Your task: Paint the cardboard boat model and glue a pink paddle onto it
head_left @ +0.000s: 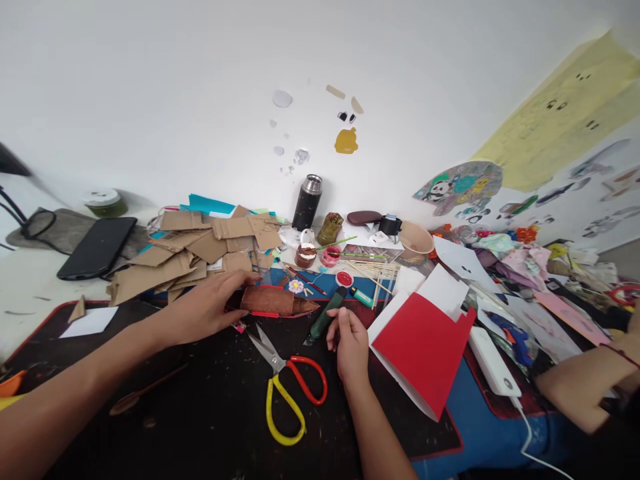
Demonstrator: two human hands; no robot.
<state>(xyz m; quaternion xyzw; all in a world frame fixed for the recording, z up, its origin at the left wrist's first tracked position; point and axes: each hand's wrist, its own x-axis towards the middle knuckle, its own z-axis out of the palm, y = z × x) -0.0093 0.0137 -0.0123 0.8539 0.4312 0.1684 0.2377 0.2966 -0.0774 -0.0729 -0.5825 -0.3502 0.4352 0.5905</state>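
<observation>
A brown painted cardboard piece [267, 301] with a pointed right end and red edging lies on the black mat. My left hand [215, 303] holds its left end between thumb and fingers. My right hand [353, 347] hovers close to a dark green utility knife [325, 317]; its fingers are curled in, and what they hold, if anything, is hidden. Between my forearms lie scissors [277, 363] with one yellow and one red handle, blades partly apart. Right of my right hand is a folded red sheet of paper [425, 347], white on its back.
Cardboard scraps [170, 260] pile up at the back left, beside a black phone [97, 248]. Paint jars [306, 255] and a dark flask [307, 203] stand near the wall. A white power strip [493, 360] and another person's arm [575, 387] are at the right.
</observation>
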